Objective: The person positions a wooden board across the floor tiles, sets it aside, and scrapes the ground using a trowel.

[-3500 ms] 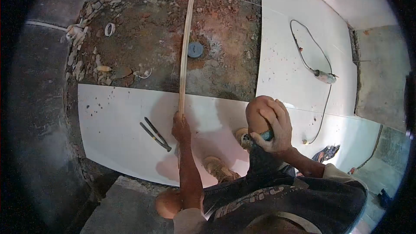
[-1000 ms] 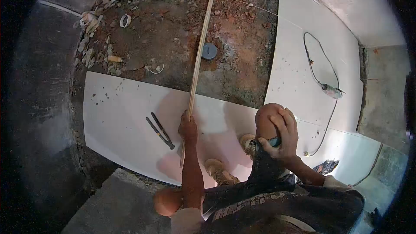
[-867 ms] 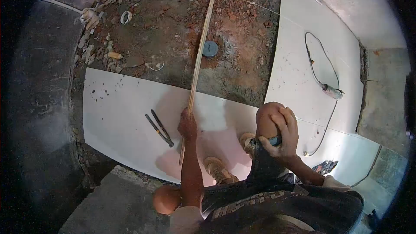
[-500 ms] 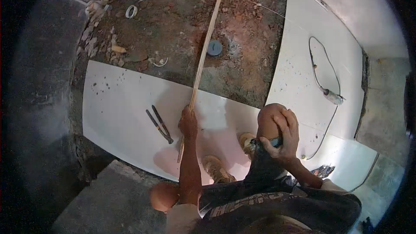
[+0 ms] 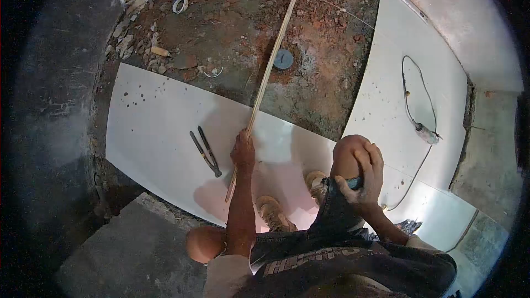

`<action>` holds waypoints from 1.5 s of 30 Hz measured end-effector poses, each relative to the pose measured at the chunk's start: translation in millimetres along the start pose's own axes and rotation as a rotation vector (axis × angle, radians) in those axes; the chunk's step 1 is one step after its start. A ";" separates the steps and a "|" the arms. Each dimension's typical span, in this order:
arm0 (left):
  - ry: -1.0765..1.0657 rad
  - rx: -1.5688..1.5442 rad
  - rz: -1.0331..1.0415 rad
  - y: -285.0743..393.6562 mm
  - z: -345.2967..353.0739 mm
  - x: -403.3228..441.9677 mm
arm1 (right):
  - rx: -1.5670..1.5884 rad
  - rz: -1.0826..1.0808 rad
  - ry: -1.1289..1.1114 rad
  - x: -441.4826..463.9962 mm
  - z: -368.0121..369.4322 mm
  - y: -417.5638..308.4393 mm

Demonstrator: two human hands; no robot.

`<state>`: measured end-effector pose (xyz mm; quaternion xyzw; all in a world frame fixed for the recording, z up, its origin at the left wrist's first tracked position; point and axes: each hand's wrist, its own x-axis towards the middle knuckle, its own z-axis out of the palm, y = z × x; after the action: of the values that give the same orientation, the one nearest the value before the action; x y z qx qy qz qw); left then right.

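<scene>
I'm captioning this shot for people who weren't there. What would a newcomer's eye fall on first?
Probably the long pale strip, gripped by the left hand and slanting out over the bare, rubble-strewn ground. Close to its right side, the round blue-grey cap stands out in the dirt. Next might come the dark pincers on the white floor left of that hand, and the corded tool on the white floor at far right.

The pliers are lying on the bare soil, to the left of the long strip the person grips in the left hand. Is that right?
Not quite: the pliers lie on the white floor panel, not the soil, as the head view shows. They are indeed left of the long strip gripped in the left hand.
</scene>
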<state>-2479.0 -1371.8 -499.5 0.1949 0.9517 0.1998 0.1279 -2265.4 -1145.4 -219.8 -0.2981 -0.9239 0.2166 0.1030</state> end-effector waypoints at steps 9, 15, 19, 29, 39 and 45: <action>-0.017 0.025 0.012 -3.0 2.5 0.3 | 0.026 -0.016 -0.004 3.6 0.3 0.8; -0.027 0.017 0.011 -0.8 0.4 -0.2 | 0.002 -0.007 -0.022 1.6 -0.1 0.8; -0.043 -0.001 0.003 -1.5 1.2 1.3 | 0.005 -0.012 -0.017 3.3 0.1 0.2; 0.051 -0.061 0.099 -4.7 1.4 -1.5 | -0.010 -0.007 -0.025 2.5 -0.4 1.3; -0.076 0.028 -0.032 1.2 -3.9 0.7 | 0.010 -0.019 -0.007 1.8 0.5 0.1; -0.009 0.013 0.019 -3.2 5.7 -0.3 | 0.007 -0.007 -0.022 1.9 -2.1 -1.2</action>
<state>-2477.9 -1372.7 -506.0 0.2057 0.9506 0.1938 0.1288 -2266.9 -1144.4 -217.2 -0.2923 -0.9252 0.2226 0.0946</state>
